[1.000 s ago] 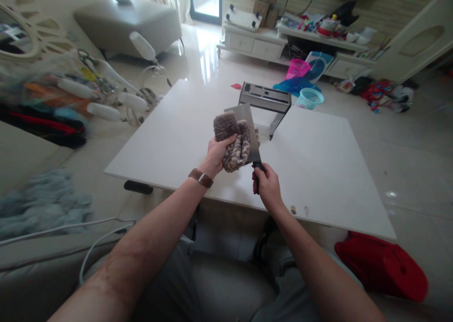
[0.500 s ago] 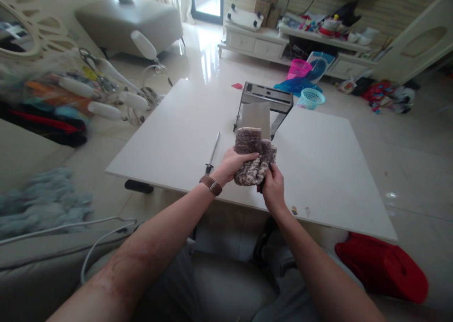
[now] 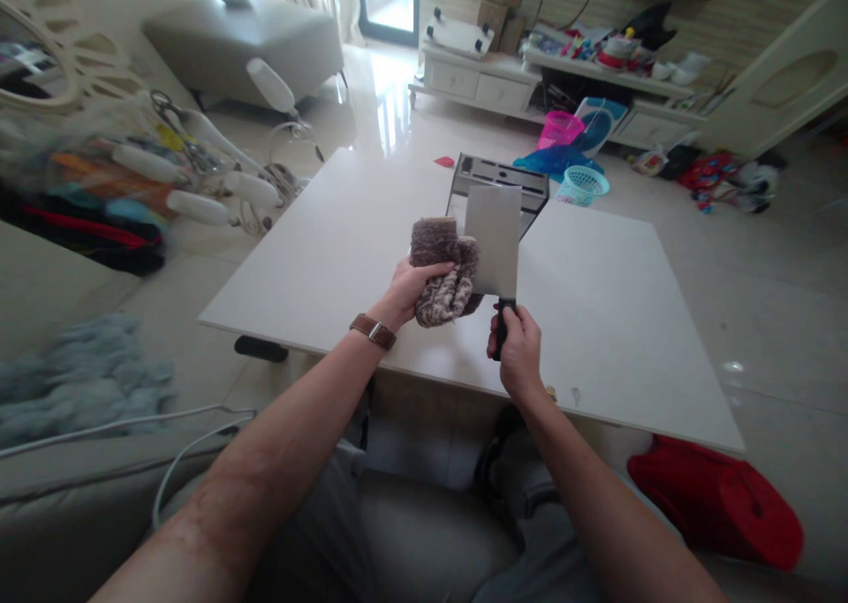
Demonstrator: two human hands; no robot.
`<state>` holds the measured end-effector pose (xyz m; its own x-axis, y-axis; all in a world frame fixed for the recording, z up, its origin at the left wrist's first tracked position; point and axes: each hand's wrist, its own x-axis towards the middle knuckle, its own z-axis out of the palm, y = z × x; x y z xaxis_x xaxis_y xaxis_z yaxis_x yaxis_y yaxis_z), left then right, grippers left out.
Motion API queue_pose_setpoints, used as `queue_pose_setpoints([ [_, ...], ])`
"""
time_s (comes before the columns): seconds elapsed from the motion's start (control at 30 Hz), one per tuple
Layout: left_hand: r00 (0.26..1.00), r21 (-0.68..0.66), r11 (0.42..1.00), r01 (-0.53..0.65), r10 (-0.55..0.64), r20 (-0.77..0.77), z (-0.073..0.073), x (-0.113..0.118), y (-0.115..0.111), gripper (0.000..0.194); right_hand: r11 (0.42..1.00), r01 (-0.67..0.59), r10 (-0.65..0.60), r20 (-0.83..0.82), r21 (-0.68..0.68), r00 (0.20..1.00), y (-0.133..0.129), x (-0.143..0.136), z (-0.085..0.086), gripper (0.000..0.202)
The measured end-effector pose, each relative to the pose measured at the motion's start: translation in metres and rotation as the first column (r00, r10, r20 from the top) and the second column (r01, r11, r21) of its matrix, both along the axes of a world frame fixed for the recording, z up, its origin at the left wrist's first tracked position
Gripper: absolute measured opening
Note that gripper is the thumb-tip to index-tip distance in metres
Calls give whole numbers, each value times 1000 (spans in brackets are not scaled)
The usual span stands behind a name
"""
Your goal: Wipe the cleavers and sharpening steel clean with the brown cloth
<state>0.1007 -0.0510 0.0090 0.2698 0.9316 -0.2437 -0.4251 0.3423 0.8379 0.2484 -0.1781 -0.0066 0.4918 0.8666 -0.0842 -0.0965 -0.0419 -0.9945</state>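
My right hand (image 3: pixel 520 347) is wrapped round the black handle of a cleaver (image 3: pixel 494 241), whose broad metal blade points up and away from me. In my left hand (image 3: pixel 411 290) is a bunched brown-and-cream cloth (image 3: pixel 437 272), gripped with the thumb across its front. The cloth is just left of the blade, close to its edge; I cannot tell whether they touch. Beyond the blade stands a knife block (image 3: pixel 500 175) with slots in its top, partly covered by the cleaver. Both hands are above the white table (image 3: pixel 596 294).
A red pointed piece (image 3: pixel 443 162) lies near the table's far edge. Small items lie by the near edge, close to my right wrist. Past the table are a light-blue basket (image 3: pixel 583 185) and a pink basket (image 3: pixel 560 131). A red object (image 3: pixel 715 501) is at lower right.
My left hand and the cloth have moved left, off the cleaver's blade, which has shifted right and now shows almost fully. The sharpening steel on the table has become hidden behind my left hand and cloth.
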Motion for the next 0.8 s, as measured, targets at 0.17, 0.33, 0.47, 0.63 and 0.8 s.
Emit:
queue_pose_setpoints([
  [0.17, 984, -99, 988, 122, -108, 139, 0, 7, -8, 42, 999, -37, 37, -2, -17, 999, 0, -3, -3, 29],
  [0.33, 984, -102, 988, 113, -97, 147, -3, 18, -18, 39, 993, -109, 112, 67, -56, 991, -1, -10, -2, 30],
  [0.47, 989, -100, 995, 5, 10, 145, -2, 16, -13, 43, 984, -162, 170, 118, -77, 978, -2, -9, 0, 27],
  [0.63, 982, -65, 990, -124, 131, 132, 1, 1, 7, 38, 969, -226, 239, 133, -102, 962, -1, -7, 3, 26],
  [0.8, 953, -47, 965, -258, 262, 152, 2, -18, 26, 35, 959, -248, 268, 156, -138, 951, -3, -6, 4, 28],
])
